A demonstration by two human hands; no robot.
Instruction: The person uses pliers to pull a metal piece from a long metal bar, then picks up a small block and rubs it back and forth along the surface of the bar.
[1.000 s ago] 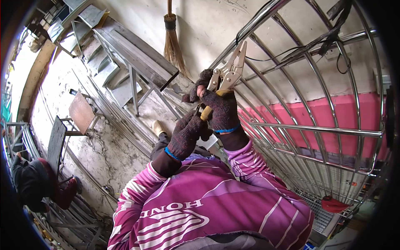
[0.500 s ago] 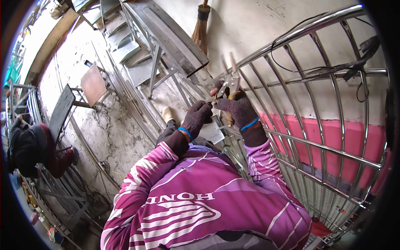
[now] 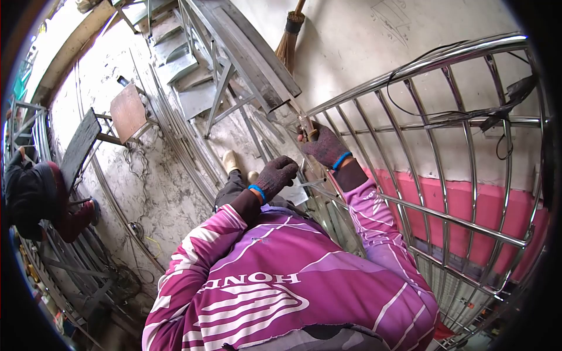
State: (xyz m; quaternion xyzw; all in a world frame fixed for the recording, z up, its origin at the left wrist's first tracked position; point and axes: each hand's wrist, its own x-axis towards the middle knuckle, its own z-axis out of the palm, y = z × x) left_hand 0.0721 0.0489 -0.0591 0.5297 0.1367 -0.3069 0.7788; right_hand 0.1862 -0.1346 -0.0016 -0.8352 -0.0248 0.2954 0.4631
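Note:
My right hand [image 3: 324, 146], in a dark knit glove, grips locking pliers [image 3: 305, 124] with an orange handle. Only the metal jaws show past the fingers, pressed at the top rail of a curved stainless-steel grille [image 3: 410, 64]. My left hand [image 3: 275, 174], also gloved, is curled into a fist just below and left of the right hand. It is close to a thin steel bar [image 3: 313, 183] of the grille, and nothing shows in its grasp. Pink striped sleeves and my jersey fill the lower frame.
A broom [image 3: 288, 41] leans on the wall. A steel stair frame [image 3: 222, 64] stands on the rough concrete floor at upper left. Another person [image 3: 35, 199] crouches at the far left. Black cables [image 3: 468, 114] hang over the grille, near the pink wall band [image 3: 503, 210].
The pliers came down from raised in front of me to the grille's top rail. My left hand let go of the handles and dropped lower. The view swung toward the grille.

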